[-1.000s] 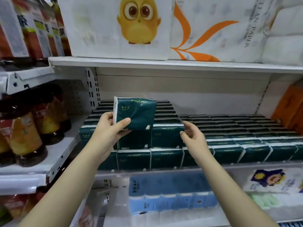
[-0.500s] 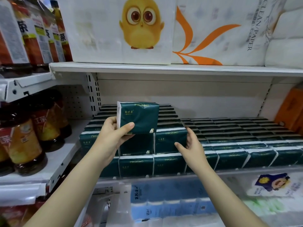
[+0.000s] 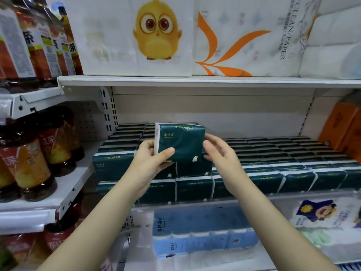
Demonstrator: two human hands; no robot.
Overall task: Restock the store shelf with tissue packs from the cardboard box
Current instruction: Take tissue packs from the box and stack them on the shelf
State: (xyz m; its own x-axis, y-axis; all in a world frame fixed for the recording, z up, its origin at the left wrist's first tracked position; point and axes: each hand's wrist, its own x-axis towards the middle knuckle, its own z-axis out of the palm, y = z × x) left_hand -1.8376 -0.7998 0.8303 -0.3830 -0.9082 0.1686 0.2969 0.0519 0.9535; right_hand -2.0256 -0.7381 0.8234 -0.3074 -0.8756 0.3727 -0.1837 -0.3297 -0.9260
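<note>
A dark green tissue pack [image 3: 180,141] with white ends is held up in front of the middle shelf [image 3: 293,196]. My left hand [image 3: 150,163] grips its left end, thumb across the front. My right hand [image 3: 218,153] touches the pack's right end with curled fingers. Rows of the same green tissue packs [image 3: 283,163] fill the shelf, stacked two high at the left [image 3: 115,165] and one high at the right. The cardboard box is out of view.
Large white paper packs [image 3: 156,36] fill the shelf above. Bottled tea [image 3: 31,169] stands on the left unit. Orange packs [image 3: 343,132] sit at the right end of the shelf. Blue tissue bundles [image 3: 199,231] lie on the shelf below.
My right hand rose from the stacked packs to the right end of the held pack. The pack shifted slightly right and closer to the stack.
</note>
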